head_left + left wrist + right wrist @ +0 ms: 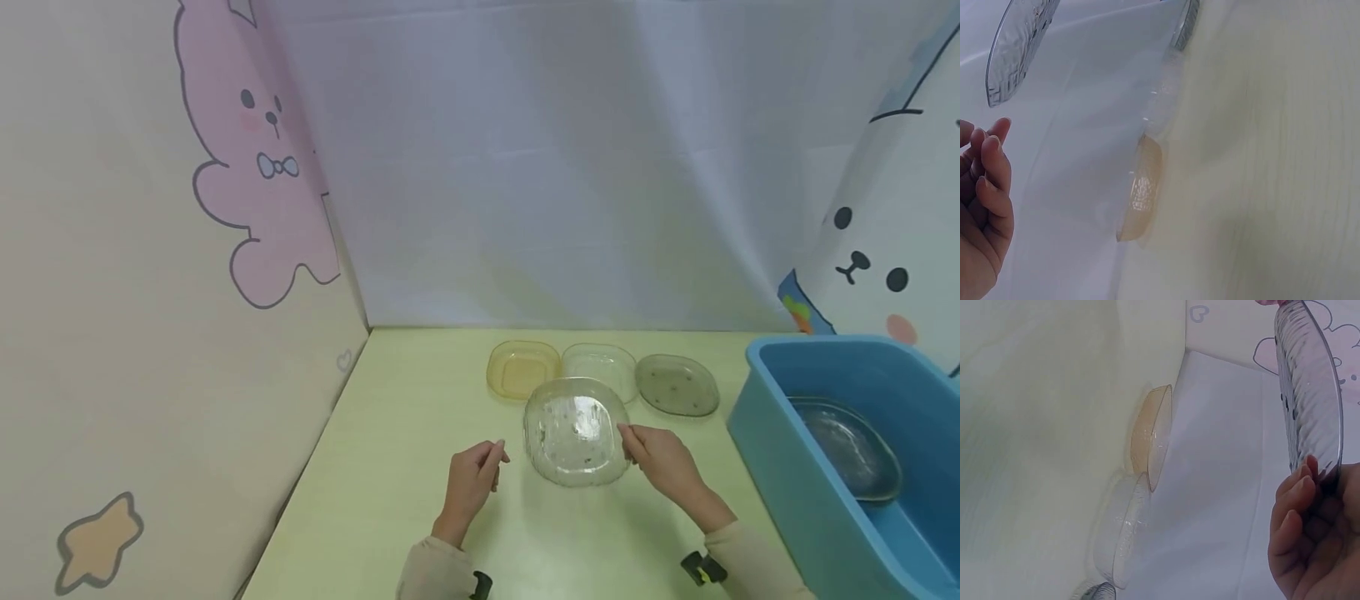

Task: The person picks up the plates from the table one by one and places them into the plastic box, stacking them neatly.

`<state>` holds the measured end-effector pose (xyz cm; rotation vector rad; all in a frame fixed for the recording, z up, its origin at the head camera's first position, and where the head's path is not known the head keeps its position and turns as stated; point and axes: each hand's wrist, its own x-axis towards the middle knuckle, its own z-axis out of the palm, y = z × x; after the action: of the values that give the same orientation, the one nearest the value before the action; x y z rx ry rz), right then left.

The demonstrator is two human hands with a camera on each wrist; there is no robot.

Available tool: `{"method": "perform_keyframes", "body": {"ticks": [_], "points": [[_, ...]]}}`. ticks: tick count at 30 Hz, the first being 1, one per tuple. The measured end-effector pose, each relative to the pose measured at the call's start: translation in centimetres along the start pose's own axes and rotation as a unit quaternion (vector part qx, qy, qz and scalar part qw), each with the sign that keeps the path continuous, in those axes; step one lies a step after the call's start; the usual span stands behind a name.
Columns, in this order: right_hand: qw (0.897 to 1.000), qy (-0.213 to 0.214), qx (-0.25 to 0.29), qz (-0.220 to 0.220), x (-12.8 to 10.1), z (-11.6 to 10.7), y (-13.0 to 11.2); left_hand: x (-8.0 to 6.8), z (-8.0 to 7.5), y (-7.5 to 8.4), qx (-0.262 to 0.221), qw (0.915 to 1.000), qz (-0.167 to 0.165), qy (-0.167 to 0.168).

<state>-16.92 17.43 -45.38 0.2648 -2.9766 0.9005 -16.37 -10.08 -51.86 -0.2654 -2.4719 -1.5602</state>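
Note:
My right hand [651, 454] pinches the right rim of a clear plastic plate [576, 429] speckled with dirt and holds it tilted above the table. In the right wrist view the same plate [1310, 387] stands edge-on above my fingers [1294, 500]. My left hand [480, 471] hovers just left of the plate, fingers loosely curled and holding nothing; the left wrist view shows those fingers [988, 181] apart from the plate [1019, 47].
An amber plate [522, 368], a clear plate [600, 363] and a greyish plate [677, 384] lie in a row at the back of the yellow-green table [405, 467]. A blue tub [780, 467] with water and a clear dish [851, 446] stands at right. Curtain walls enclose left and back.

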Motion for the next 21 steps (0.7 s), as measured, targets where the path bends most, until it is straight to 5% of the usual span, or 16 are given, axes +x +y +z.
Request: {"method": "perform_keyframes", "body": {"ticks": [5,12,21], "points": [[1.000,-0.005,-0.028,-0.012,-0.2,-1.7,-0.2,-0.5,0.1,-0.3,-0.004,0.9996,-0.020,-0.020],[0.998,0.007,-0.055,-0.033,0.0,-4.1,-0.4,-1.1,0.0,-0.6,0.004,0.9999,0.000,-0.012],[0.994,0.021,-0.110,-0.015,-1.3,-6.5,-0.6,-3.5,-0.4,-2.1,0.005,0.9983,-0.051,-0.029]]}}
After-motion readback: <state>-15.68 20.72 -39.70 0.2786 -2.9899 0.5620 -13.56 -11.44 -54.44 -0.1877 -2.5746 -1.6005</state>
